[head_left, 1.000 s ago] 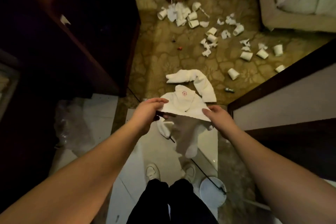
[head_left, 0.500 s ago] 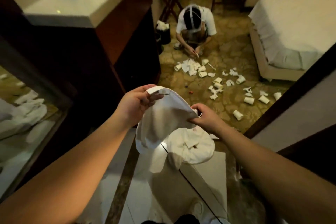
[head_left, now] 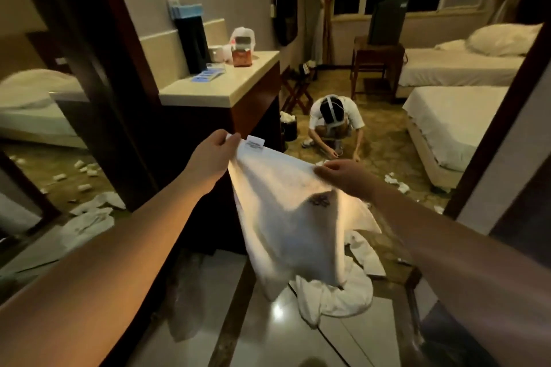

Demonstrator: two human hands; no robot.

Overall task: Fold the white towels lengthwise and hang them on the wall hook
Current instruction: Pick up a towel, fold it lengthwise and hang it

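Observation:
A white towel [head_left: 286, 217] with a small dark logo and a label tag hangs in the air in front of me, stretched along its top edge. My left hand [head_left: 213, 158] pinches its upper left corner beside the tag. My right hand [head_left: 343, 177] pinches the upper right edge. The rest of the towel droops down toward the floor. More white towels lie crumpled on the shiny tiles: a heap [head_left: 337, 295] below the hanging one and a strip [head_left: 365, 253] to its right. No wall hook is visible.
A dark wooden counter [head_left: 226, 89] with a pale top stands ahead on the left. A person [head_left: 334, 122] crouches on the carpet among scattered paper cups. Two beds [head_left: 453, 116] fill the right side. A dark door frame [head_left: 504, 110] runs at the right, a mirror at the left.
My head has lifted, so the view now takes in the room. Both hands raised the towel from near the floor and spread it wider apart along its top edge.

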